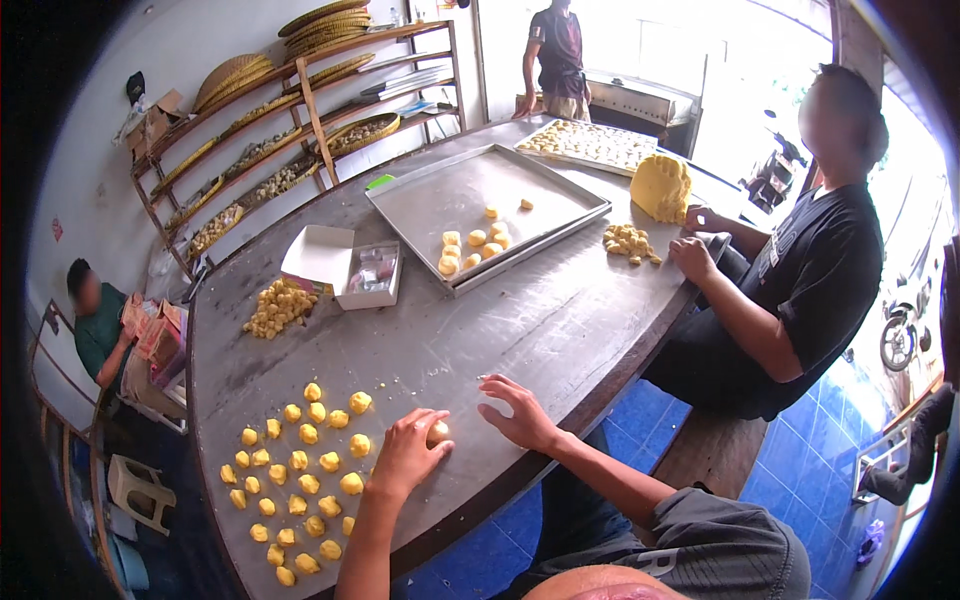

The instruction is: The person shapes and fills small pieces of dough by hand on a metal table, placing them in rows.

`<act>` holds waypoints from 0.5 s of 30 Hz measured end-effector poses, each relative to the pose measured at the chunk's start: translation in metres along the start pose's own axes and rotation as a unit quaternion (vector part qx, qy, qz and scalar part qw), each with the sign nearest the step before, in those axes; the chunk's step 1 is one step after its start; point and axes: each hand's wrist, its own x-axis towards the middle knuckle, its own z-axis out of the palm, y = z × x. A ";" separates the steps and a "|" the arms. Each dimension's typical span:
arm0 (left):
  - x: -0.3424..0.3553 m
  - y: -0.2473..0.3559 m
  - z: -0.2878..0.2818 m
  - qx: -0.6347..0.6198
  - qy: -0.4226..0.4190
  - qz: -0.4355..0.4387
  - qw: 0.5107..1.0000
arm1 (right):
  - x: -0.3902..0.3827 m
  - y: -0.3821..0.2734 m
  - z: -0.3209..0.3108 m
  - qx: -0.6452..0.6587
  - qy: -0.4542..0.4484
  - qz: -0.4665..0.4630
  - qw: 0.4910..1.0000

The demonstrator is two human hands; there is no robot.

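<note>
My left hand (405, 452) curls round a smooth, pale dough ball (438, 433) on the metal table (480, 345), and part of the ball shows between thumb and fingers. To its right, my right hand (520, 412) hovers at the table's near side with fingers apart and nothing in it. Left of my left hand lie loose rows of rough yellow dough lumps (309, 433). Beyond my hands, a large metal tray (480, 190) holds several smooth round dough balls (476, 238) near its front corner.
A heap of small filling pieces (280, 308) lies by an open white box (368, 298). On the right, a seated co-worker (790, 290) works beside a big yellow dough block (661, 188) and small dough pieces (630, 243). A filled tray (590, 145) stands at the far end; shelves (305, 100) line the wall.
</note>
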 end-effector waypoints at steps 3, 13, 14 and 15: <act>-0.005 -0.011 -0.003 -0.011 -0.003 0.057 0.998 | 0.001 -0.005 0.000 -0.001 -0.003 -0.003 1.000; -0.002 -0.018 0.007 0.074 -0.008 0.116 0.990 | 0.001 0.002 0.003 0.006 0.009 0.011 1.000; -0.003 -0.018 0.008 0.101 0.011 0.129 0.986 | 0.000 -0.001 0.003 0.007 0.005 0.013 1.000; -0.003 -0.018 0.007 0.104 0.015 0.129 0.986 | 0.004 -0.002 0.003 0.010 0.004 0.006 1.000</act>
